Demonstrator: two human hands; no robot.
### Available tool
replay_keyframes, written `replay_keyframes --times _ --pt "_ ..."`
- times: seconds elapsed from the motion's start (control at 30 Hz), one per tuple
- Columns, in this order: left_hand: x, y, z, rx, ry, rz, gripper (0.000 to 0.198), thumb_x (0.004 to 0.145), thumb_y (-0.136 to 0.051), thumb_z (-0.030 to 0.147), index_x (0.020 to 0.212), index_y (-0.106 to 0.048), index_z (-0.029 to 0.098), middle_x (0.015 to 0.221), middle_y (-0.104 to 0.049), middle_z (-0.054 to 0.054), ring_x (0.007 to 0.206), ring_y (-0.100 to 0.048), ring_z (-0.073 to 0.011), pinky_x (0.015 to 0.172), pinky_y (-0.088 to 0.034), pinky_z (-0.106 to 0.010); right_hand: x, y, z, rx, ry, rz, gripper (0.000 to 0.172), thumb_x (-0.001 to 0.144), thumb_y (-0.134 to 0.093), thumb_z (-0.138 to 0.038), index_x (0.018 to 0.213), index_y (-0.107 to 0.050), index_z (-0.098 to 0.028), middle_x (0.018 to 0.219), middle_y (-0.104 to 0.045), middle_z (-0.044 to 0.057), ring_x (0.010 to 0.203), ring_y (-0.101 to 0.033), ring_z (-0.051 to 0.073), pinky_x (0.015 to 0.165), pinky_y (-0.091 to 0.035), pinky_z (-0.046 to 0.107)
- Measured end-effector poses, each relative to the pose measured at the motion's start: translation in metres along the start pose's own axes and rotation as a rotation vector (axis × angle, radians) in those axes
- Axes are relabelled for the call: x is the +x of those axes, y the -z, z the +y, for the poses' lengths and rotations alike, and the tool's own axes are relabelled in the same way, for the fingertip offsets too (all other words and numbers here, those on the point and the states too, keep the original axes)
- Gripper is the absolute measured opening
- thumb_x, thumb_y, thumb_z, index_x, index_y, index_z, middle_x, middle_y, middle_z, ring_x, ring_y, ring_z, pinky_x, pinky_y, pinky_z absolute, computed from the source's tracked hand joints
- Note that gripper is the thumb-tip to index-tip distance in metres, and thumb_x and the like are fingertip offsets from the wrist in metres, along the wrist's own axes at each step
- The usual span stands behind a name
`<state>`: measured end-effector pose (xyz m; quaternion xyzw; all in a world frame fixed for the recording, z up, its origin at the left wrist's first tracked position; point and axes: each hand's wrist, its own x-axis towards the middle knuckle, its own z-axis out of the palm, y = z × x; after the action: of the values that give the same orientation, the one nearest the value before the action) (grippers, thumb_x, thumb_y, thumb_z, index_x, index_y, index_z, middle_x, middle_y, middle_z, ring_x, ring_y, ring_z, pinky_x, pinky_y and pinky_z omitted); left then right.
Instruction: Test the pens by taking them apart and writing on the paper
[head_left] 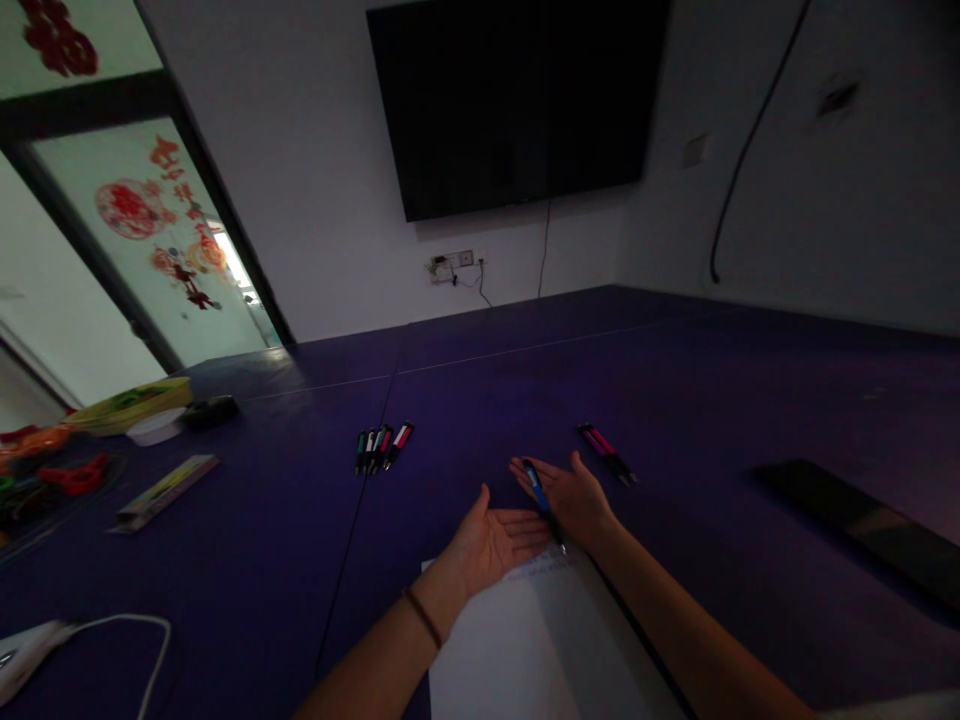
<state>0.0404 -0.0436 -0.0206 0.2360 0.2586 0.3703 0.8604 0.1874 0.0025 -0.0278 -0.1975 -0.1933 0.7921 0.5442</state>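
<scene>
A dark purple bench (675,380) fills the room up to the wall, where a black screen (517,100) hangs. Near the person's edge lies a white sheet of paper (525,650), and both hands work just above its far end.

The left hand (491,540) lies palm up and empty, its fingers (529,545) spread flat and pointing to the right. The right hand (581,500) reaches in from the other side, fingers pointing left and loosely curled round a blue pen (538,495). The light is too dim to tell how firm that hold is.

The pen's long axis runs from far-left to near-right. Its dark tip points back toward the person and ends over the top edge of the paper. That near end lies just beside the left fingertips, to their right, so the right hand has the pen and the left is the next nearest.

Farther out on the bench lie a row of pens (382,447) to the left and a red pair (607,452) to the right, both well apart from the hands.
</scene>
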Motion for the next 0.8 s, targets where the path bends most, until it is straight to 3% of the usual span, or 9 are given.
replay_keyframes --times 0.37,0.6,0.8 --pt "-0.0008 -0.0003 -0.0002 0.01 0.0 -0.007 0.073 0.079 -0.015 0.058 0.097 -0.051 -0.004 0.098 -0.054 -0.025 0.095 -0.052 -0.0269 0.088 -0.03 -0.038 -0.0034 -0.0052 -0.0026 -0.041 -0.028 -0.022 0.062 0.084 -0.012 -0.049 0.097 -0.054 -0.005 0.108 -0.054 0.019 0.106 -0.048 0.021 0.094 -0.034 0.032" --pt "-0.0018 -0.0016 -0.0004 -0.006 -0.003 0.007 0.072 0.079 -0.018 0.057 0.095 -0.052 -0.004 0.092 -0.056 -0.024 0.091 -0.054 -0.0265 0.088 -0.031 -0.039 -0.0002 -0.0013 -0.0014 -0.036 -0.013 -0.034 0.062 0.083 -0.012 -0.05 0.092 -0.055 -0.006 0.098 -0.059 0.019 0.102 -0.051 0.021 0.093 -0.035 0.034" --pt "-0.0009 0.0008 -0.0012 -0.027 -0.007 0.019 0.072 0.078 -0.021 0.058 0.096 -0.051 -0.006 0.091 -0.056 -0.024 0.091 -0.053 -0.0274 0.089 -0.03 -0.04 0.0001 0.0013 0.0006 -0.012 -0.011 -0.049 0.059 0.083 -0.015 -0.05 0.097 -0.053 -0.007 0.101 -0.057 0.02 0.105 -0.049 0.021 0.093 -0.036 0.036"
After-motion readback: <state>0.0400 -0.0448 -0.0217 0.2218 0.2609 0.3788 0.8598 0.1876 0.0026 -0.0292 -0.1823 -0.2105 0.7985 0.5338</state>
